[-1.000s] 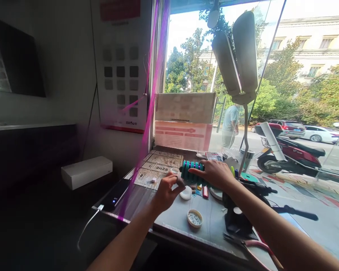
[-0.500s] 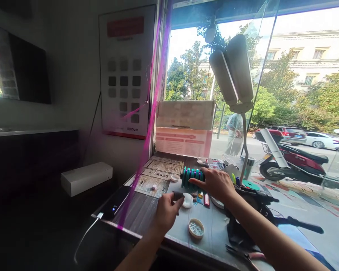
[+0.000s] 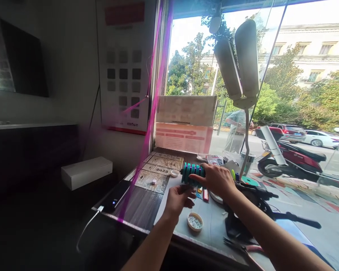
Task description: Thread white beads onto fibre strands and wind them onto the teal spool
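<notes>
My right hand [image 3: 219, 178] is wrapped over a row of teal ribbed spools [image 3: 190, 172] with purple between them, its thumb lying along their near side. Directly below the spools is my left hand [image 3: 177, 201], thumb and fingertips pinched together close under them. Whatever the left fingertips hold is too small and dark to make out. Nearer me on the table stands a small round dish [image 3: 195, 222] of pale beads. Beyond the left hand are a white cap [image 3: 174, 173] and a red-and-white piece [image 3: 205, 195].
A black device with a handle [image 3: 296, 219] stands under my right forearm. Pliers [image 3: 244, 248] lie at the table's front edge. A pale pink block [image 3: 154, 182] rests on a 2025 calendar sheet [image 3: 147, 180]. To the left are a black power bank [image 3: 120, 197] and a white box [image 3: 87, 173].
My left hand has risen up and to the right, from beside the white dish to just under the spools. My right hand keeps its grip on them. The view has shifted slightly.
</notes>
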A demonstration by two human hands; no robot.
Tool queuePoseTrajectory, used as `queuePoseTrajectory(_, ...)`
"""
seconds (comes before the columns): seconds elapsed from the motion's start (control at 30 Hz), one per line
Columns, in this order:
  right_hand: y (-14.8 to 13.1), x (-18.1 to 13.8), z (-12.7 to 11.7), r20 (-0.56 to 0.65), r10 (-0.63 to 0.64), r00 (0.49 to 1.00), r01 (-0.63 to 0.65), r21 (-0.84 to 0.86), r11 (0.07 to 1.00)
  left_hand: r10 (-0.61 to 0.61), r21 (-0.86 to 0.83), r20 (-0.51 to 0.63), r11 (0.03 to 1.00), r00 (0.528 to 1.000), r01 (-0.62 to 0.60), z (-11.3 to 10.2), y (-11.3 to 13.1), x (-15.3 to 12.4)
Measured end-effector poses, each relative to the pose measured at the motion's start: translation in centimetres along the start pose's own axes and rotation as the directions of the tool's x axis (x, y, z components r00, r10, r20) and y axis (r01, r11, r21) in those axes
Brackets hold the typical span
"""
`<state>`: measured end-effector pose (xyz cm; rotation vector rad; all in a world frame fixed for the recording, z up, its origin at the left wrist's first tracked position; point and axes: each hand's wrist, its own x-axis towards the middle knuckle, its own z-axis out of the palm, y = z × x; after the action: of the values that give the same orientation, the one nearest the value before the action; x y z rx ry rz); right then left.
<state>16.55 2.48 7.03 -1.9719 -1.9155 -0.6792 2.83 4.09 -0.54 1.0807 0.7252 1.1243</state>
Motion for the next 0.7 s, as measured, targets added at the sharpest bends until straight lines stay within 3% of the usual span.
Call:
queuePoseTrajectory(0.27,0.2,0.1,0.0,0.003,-0.015,1.000,0.015,-0.001,1.000,0.174,0.074,-0.021,0.982,0.985,-0.172,0.2,0.3,-0.9)
queuePoseTrajectory(0.4,0.3,0.0,-0.1,-0.006,-0.021,1.000,0.020,-0.024,1.000,0.282,0.252,0.078,0.923,0.956,-0.293,-1.0,0.5,-2.2)
queuePoseTrajectory(0.53,0.2,-0.1,0.0,-0.002,-0.011,1.000,0.011,-0.026,1.000,0.161,0.360,0.139,0.911,0.977,-0.202,-2.7,-0.9,-1.3)
queuePoseTrajectory(0.7,0.2,-0.1,0.0,0.000,-0.006,1.000,0.006,-0.025,1.000,0.031,0.498,0.257,0.853,0.966,-0.160,-3.4,-1.0,4.5)
